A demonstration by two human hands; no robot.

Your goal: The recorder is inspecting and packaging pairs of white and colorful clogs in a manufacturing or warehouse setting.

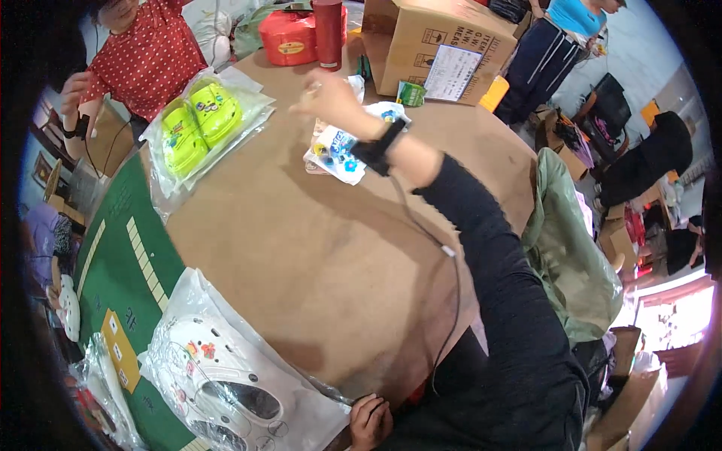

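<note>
My right arm in a black sleeve stretches over the table. My right hand, with a dark strap and cable at the wrist, is raised above a white packet with blue print; its fingers are blurred. At the lower edge my left hand has its fingers curled beside the corner of a clear plastic bag; whatever is under the fingers is hidden. Inside that bag lie white clogs with small charms. Farther off, bright yellow-green clogs lie in another clear bag.
A person in a red dotted top stands across the brown-covered table. At the back are a cardboard box, a dark red tumbler and a red container. A green mat covers the left side; olive fabric hangs right.
</note>
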